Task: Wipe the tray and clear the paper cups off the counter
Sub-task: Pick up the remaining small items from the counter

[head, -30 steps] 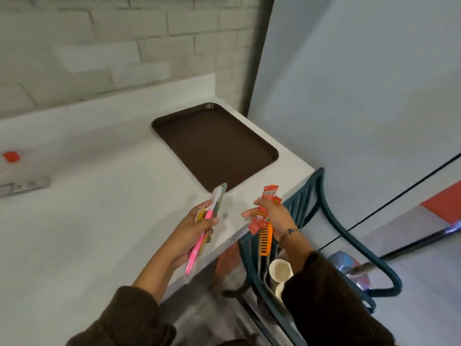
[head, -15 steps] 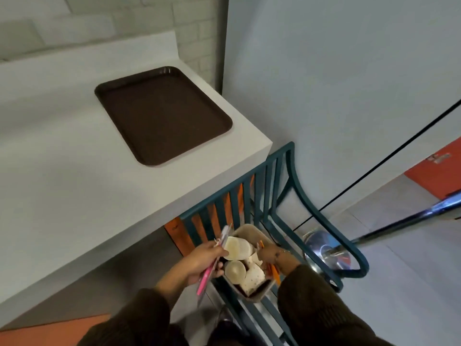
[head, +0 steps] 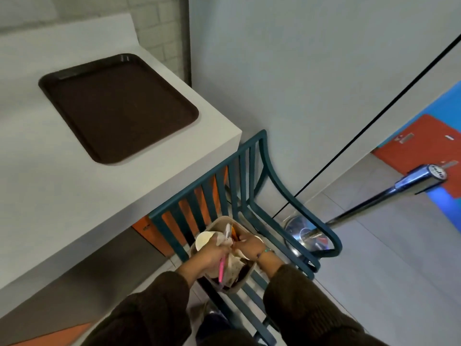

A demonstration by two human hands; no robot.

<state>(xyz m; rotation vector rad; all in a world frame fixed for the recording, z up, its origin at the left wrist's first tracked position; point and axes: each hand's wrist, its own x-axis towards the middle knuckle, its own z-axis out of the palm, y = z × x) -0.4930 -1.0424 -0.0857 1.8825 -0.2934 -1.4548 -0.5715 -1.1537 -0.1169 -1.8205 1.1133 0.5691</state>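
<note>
left hand (head: 212, 253) grips pink pen (head: 221, 268) over bin (head: 214, 224) on chair (head: 252, 151); right hand (head: 249, 245) grip unclear.

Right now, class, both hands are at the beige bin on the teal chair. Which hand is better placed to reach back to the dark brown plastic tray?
Left, probably. The left hand is nearer the dark brown plastic tray; the right hand is farther away.

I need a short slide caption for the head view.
Both hands push litter into a bin on a teal chair.
</note>
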